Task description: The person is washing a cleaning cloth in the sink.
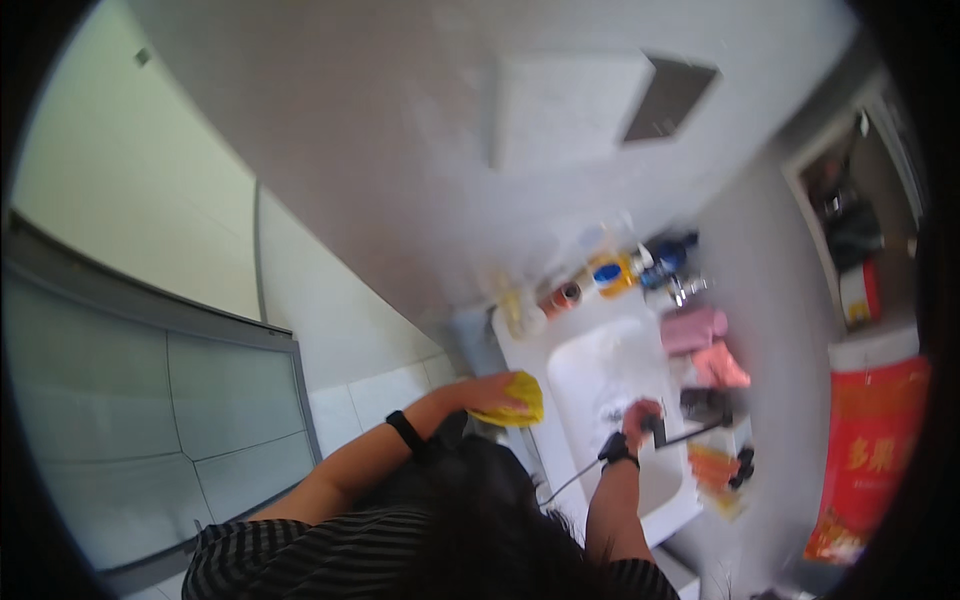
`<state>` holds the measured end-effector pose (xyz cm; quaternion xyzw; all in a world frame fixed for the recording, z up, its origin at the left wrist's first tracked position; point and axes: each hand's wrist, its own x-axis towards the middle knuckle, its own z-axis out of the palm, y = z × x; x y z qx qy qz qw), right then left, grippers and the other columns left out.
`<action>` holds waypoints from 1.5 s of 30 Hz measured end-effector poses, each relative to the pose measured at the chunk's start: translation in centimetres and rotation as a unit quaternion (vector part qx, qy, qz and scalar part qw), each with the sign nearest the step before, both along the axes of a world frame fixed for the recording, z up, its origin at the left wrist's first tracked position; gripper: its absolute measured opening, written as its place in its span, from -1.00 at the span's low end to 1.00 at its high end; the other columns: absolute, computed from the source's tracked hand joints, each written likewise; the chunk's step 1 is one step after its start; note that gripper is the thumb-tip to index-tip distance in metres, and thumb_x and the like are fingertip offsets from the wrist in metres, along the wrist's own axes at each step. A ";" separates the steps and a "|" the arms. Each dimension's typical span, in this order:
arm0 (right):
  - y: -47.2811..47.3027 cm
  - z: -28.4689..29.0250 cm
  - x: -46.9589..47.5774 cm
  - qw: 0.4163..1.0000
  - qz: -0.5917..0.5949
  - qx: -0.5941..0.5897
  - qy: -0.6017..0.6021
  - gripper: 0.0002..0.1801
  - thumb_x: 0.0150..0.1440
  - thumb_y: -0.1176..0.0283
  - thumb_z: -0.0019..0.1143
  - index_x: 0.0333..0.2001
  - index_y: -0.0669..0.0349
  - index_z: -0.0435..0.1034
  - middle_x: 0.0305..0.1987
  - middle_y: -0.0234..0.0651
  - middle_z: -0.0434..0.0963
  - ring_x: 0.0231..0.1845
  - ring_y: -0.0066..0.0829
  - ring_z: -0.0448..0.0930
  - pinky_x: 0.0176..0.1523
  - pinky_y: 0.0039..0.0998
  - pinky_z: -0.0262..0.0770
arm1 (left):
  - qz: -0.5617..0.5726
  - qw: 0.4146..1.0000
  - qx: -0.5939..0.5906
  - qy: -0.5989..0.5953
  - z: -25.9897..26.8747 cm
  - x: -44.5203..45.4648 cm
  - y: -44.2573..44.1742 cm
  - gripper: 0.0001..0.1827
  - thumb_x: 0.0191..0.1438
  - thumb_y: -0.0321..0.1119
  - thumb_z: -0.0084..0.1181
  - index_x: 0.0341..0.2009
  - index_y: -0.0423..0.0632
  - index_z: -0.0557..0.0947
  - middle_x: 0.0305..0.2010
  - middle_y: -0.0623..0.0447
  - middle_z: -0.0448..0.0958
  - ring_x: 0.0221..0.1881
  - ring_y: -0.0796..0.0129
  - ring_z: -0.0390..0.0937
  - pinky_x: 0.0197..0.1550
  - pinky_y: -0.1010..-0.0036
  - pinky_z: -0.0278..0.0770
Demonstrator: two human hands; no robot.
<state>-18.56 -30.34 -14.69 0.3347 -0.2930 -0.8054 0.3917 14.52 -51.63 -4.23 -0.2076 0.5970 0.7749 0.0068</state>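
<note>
My left hand [499, 397] grips a yellow cloth [529, 397] beside the near left edge of a white sink [574, 360]. A black band circles that wrist. Over the basin, my right hand [641, 421] is at the end of a dark angular tap [690, 435], and blur hides whether its fingers close on the spout. A black wrist device [619, 450] with a thin cable is strapped above this hand. The dark drain [613, 414] shows in the basin floor just left of it.
Along the sink's back ledge stand a yellow bottle with a blue cap [611, 276], a reddish-brown jar [561, 298] and blue bottles [667, 259]. Pink cloths [694, 330] and orange items [712, 469] line the right side. A red printed bag [870, 457] hangs at right; a grey-framed glass door [150, 405] is left.
</note>
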 end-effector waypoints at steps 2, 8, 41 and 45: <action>1.0 0.5 -0.1 0.999 -0.002 0.021 0.047 -0.90 0.10 0.43 -0.06 -0.41 0.16 0.39 -0.45 -0.42 0.48 -0.35 -0.50 0.47 -0.20 -0.45 0.40 | -0.011 0.999 -0.042 -0.011 1.2 -0.3 -0.3 -0.42 -0.06 -0.20 0.30 -0.01 -0.17 0.38 -0.14 0.06 0.53 -0.09 0.40 0.46 -0.02 0.43 0.42; 3.3 -0.1 0.5 0.988 -0.025 0.090 0.120 -0.93 0.11 0.46 -0.05 -0.34 0.19 0.38 -0.39 -0.39 0.49 -0.29 -0.50 0.49 -0.12 -0.41 0.42 | -0.089 0.996 0.015 -0.010 2.5 -0.4 -1.7 -0.48 -0.09 -0.19 0.30 -0.06 -0.08 0.41 -0.12 0.11 0.53 -0.14 0.46 0.46 -0.09 0.48 0.44; -3.3 -9.0 5.4 -0.104 0.257 0.545 0.791 -0.52 0.08 0.42 -0.11 0.14 0.05 0.27 0.36 -0.15 0.10 0.37 -0.17 0.10 0.33 -0.17 0.11 | -0.030 0.974 0.083 -0.210 0.3 -1.2 3.3 -0.40 -0.04 -0.35 0.26 0.08 -0.19 0.31 -0.03 0.06 0.43 0.00 0.41 0.41 0.09 0.46 0.36; 4.1 -8.7 4.2 -0.116 0.225 0.423 0.870 -0.44 0.03 0.48 -0.01 0.17 0.02 0.23 0.38 -0.22 0.07 0.38 -0.21 0.09 0.32 -0.20 0.10 | 0.016 0.984 -0.019 -0.179 -3.5 -3.0 5.6 -0.38 -0.03 -0.42 0.22 0.13 -0.15 0.28 -0.03 0.05 0.41 0.00 0.39 0.41 0.08 0.47 0.38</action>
